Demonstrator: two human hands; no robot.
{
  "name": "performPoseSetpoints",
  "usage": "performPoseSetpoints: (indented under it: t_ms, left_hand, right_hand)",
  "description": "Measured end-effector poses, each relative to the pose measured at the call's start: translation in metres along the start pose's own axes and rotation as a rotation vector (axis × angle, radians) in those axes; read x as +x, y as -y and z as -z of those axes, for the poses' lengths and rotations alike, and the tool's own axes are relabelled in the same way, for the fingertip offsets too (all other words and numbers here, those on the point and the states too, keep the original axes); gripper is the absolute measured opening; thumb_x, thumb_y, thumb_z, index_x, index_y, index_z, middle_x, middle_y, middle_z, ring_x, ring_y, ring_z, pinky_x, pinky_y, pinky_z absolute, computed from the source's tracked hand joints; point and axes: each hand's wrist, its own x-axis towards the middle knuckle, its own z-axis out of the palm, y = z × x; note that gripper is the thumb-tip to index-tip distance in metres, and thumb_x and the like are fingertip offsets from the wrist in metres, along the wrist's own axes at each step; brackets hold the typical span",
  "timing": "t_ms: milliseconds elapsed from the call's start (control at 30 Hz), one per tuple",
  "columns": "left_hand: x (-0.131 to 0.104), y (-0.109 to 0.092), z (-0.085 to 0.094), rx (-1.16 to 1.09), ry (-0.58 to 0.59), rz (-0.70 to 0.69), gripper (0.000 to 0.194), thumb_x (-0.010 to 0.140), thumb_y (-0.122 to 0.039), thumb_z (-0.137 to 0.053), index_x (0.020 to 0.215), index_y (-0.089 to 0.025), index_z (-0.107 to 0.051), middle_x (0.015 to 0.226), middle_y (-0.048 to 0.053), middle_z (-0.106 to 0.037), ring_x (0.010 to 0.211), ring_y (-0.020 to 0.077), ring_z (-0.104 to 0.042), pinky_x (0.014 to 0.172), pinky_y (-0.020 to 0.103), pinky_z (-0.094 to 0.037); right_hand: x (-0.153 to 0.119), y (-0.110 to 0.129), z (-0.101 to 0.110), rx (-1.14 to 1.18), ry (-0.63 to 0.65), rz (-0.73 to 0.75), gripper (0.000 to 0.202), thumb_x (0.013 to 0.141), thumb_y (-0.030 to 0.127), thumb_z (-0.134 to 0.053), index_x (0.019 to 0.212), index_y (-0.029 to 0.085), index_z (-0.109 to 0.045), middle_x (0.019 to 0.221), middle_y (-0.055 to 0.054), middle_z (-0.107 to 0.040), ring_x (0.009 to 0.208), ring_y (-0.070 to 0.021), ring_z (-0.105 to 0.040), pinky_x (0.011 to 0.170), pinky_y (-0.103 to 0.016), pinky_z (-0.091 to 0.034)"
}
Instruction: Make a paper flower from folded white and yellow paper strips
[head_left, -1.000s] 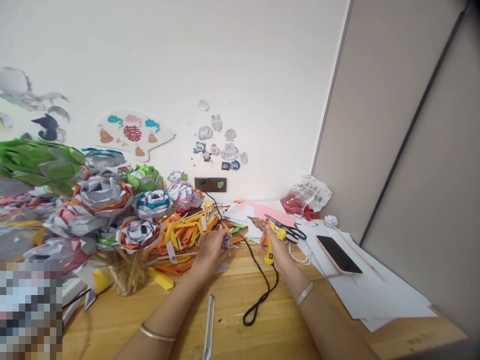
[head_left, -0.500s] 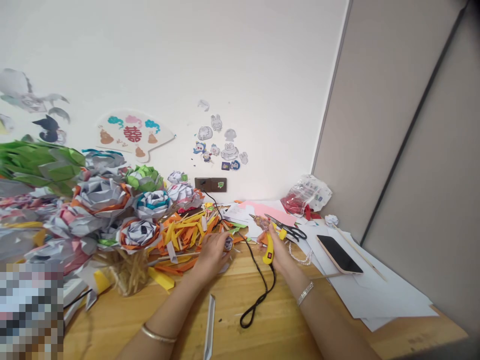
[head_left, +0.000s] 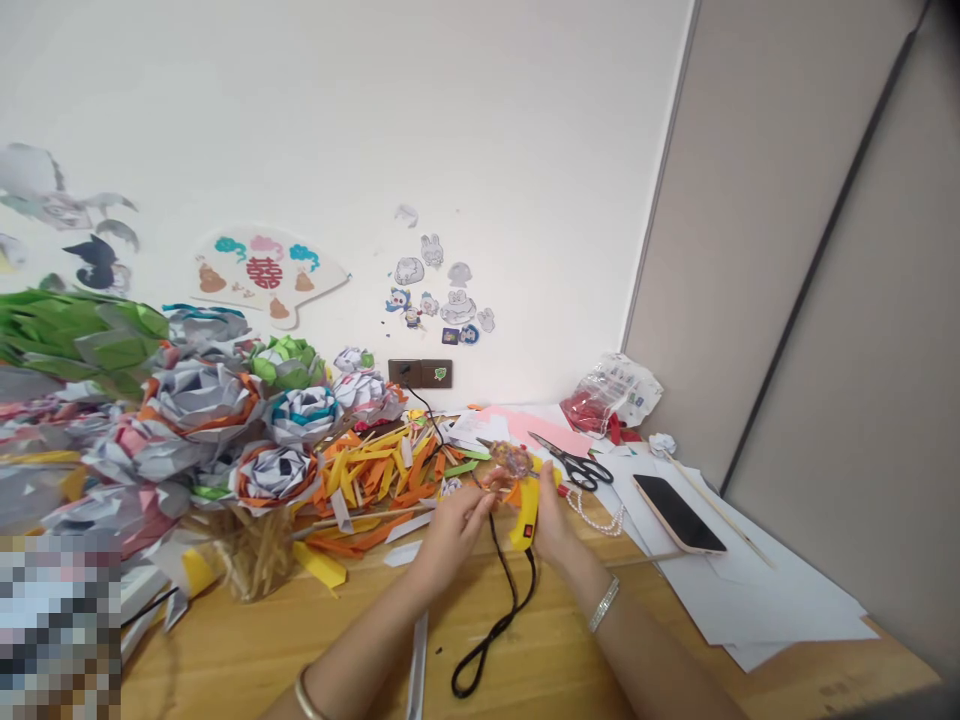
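Observation:
A yellow hot glue gun (head_left: pixel 528 510) is gripped in my right hand (head_left: pixel 553 515), its nozzle pointing away and to the left. Its front part has a mottled, pinkish coating. My left hand (head_left: pixel 459 525) is closed beside the gun's front, fingertips bunched close to it; what they pinch, if anything, I cannot make out. A small rolled white paper flower (head_left: pixel 451 487) lies on the table just behind my left hand. The gun's black cord (head_left: pixel 480 655) loops over the wood in front of me. A folded white paper strip (head_left: pixel 418 670) lies by my left forearm.
Large folded-paper flowers (head_left: pixel 202 400) crowd the left, several on bundled sticks. Orange and yellow paper strips (head_left: pixel 375 470) are heaped at the back. Black scissors (head_left: pixel 581 470), a bead string (head_left: pixel 596 515), a phone (head_left: pixel 679 512), white sheets (head_left: pixel 780 600) and a plastic bag (head_left: pixel 615 390) are right.
My left hand has let go of the small paper flower and moved right to the glue gun. The gun has shifted slightly left and towards me, with its cord.

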Motion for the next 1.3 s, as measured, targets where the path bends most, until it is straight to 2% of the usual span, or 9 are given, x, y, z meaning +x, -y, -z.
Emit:
performPoseSetpoints:
  t_ms: [100, 200, 267, 367, 567, 767, 967, 1167, 1300]
  left_hand:
    - [-0.003, -0.005, -0.016, -0.360, 0.103, 0.236, 0.045, 0.076, -0.056, -0.045, 0.061, -0.016, -0.058, 0.063, 0.004, -0.057, 0.064, 0.0182, -0.054, 0.066, 0.030, -0.041]
    - [-0.007, -0.003, -0.028, -0.806, 0.271, 0.533, 0.054, 0.071, -0.067, -0.042, 0.071, -0.016, -0.058, 0.067, 0.003, -0.056, 0.058, 0.0155, -0.054, 0.059, 0.029, -0.043]
    - [-0.010, -0.001, -0.032, -0.998, 0.346, 0.614, 0.058, 0.072, -0.070, -0.038, 0.073, -0.015, -0.058, 0.069, 0.003, -0.055, 0.057, 0.0135, -0.052, 0.056, 0.026, -0.042]
    - [-0.013, -0.004, -0.033, -1.136, 0.360, 0.567, 0.060, 0.075, -0.068, -0.034, 0.070, -0.013, -0.058, 0.066, 0.003, -0.055, 0.057, 0.0111, -0.049, 0.055, 0.021, -0.037]
    - [-0.009, -0.014, -0.027, -1.301, 0.347, 0.529, 0.049, 0.080, -0.058, -0.038, 0.075, -0.013, -0.058, 0.066, 0.005, -0.058, 0.053, 0.0119, -0.049, 0.053, 0.024, -0.037]
    - [-0.004, -0.012, -0.023, -1.292, 0.266, 0.558, 0.022, 0.079, -0.040, -0.052, 0.084, -0.019, -0.054, 0.073, 0.000, -0.056, 0.047, 0.0071, -0.045, 0.044, 0.019, -0.031]
    - [-0.007, -0.009, -0.025, -1.252, 0.228, 0.484, 0.027, 0.073, -0.040, -0.062, 0.087, -0.018, -0.053, 0.069, -0.001, -0.054, 0.054, 0.0084, -0.046, 0.047, 0.019, -0.032]
    - [-0.009, -0.003, -0.022, -1.244, 0.221, 0.557, 0.031, 0.068, -0.039, -0.069, 0.085, -0.019, -0.053, 0.075, 0.000, -0.055, 0.066, 0.0113, -0.052, 0.053, 0.021, -0.036]
    - [-0.010, -0.003, -0.020, -1.211, 0.231, 0.519, 0.027, 0.067, -0.036, -0.070, 0.084, -0.018, -0.058, 0.079, 0.001, -0.057, 0.074, 0.0134, -0.053, 0.065, 0.024, -0.038]
  right_hand:
    - [-0.001, 0.002, -0.005, 0.099, 0.023, -0.011, 0.081, 0.067, 0.082, -0.018, 0.091, 0.018, -0.062, 0.069, -0.007, -0.065, 0.067, -0.0210, -0.061, 0.055, -0.030, -0.046]
    - [-0.002, -0.002, -0.005, 0.101, 0.034, -0.114, 0.084, 0.066, 0.083, -0.016, 0.088, 0.016, -0.062, 0.061, -0.007, -0.063, 0.055, -0.0187, -0.058, 0.046, -0.027, -0.043]
    - [-0.002, -0.008, -0.002, 0.066, 0.043, -0.187, 0.085, 0.066, 0.083, -0.014, 0.086, 0.016, -0.063, 0.055, -0.006, -0.061, 0.048, -0.0169, -0.055, 0.041, -0.025, -0.040]
    - [-0.001, -0.018, 0.004, -0.015, 0.050, -0.228, 0.086, 0.066, 0.083, -0.013, 0.082, 0.015, -0.063, 0.046, -0.004, -0.056, 0.041, -0.0147, -0.051, 0.037, -0.023, -0.037]
    - [-0.002, -0.021, 0.011, -0.168, 0.075, -0.262, 0.085, 0.066, 0.082, -0.015, 0.077, 0.011, -0.062, 0.035, 0.004, -0.041, 0.029, -0.0078, -0.040, 0.033, -0.019, -0.036]
    - [-0.008, -0.008, 0.003, -0.120, 0.174, -0.201, 0.081, 0.066, 0.081, -0.023, 0.086, 0.013, -0.061, 0.047, 0.001, -0.052, 0.034, -0.0083, -0.046, 0.036, -0.020, -0.042]
    - [-0.007, -0.007, 0.001, -0.100, 0.195, -0.171, 0.074, 0.071, 0.077, -0.028, 0.086, 0.014, -0.063, 0.047, 0.001, -0.051, 0.035, -0.0070, -0.041, 0.035, -0.019, -0.039]
    - [-0.008, -0.003, 0.000, -0.181, 0.246, -0.113, 0.057, 0.074, 0.066, -0.042, 0.088, 0.016, -0.065, 0.061, -0.003, -0.059, 0.043, -0.0096, -0.046, 0.034, -0.019, -0.036]
    - [-0.007, -0.003, 0.004, -0.252, 0.260, -0.076, 0.040, 0.075, 0.053, -0.053, 0.090, 0.017, -0.065, 0.074, -0.003, -0.063, 0.057, -0.0110, -0.053, 0.048, -0.020, -0.042]
